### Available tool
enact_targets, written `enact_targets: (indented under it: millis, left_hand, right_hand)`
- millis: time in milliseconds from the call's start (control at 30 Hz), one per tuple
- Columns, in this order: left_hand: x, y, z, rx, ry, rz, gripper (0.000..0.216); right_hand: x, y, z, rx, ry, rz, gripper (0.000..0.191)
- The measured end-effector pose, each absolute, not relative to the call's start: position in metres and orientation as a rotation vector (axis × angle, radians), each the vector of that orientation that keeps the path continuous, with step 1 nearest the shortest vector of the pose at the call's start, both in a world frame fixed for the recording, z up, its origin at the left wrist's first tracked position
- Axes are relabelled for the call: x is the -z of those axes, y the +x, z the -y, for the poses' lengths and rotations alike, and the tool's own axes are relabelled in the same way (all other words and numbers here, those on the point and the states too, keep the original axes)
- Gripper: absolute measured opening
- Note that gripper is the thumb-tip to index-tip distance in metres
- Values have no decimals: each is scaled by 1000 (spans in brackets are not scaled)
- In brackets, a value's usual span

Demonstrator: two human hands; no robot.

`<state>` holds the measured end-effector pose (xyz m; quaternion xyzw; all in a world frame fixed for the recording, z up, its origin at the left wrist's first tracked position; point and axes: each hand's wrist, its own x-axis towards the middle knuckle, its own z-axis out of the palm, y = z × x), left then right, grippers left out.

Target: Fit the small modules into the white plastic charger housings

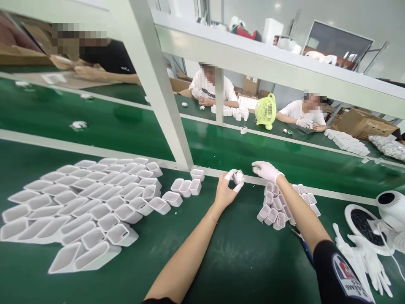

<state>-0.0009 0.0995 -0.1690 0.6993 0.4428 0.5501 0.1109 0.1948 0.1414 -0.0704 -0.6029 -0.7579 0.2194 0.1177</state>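
- Head view: a small white case (238, 176) is being pinched by the left hand (225, 192) between finger-cot-covered thumb and forefinger, sitting at the hand's one o'clock.
- The gloved right hand (265, 170) is being held at the case's three o'clock, fingers curled together, nothing visibly gripped.

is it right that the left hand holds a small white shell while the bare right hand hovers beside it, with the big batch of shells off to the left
Not quite: in the head view the right hand is not bare, it wears a white glove. The rest stands: the left hand holds a small white shell, and the big batch of shells lies off to the left.
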Motion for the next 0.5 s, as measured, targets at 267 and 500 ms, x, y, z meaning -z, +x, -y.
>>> enact_targets:
  millis: [267, 500]
  left_hand:
    - [159, 7, -91, -1448, 2116, -1105, 47]
    - [154, 12, -76, -1275, 2226, -887, 52]
  right_hand:
    - [84, 199, -60, -578, -1457, 2206, 57]
    - [75, 193, -43, -550, -1273, 2075, 41]
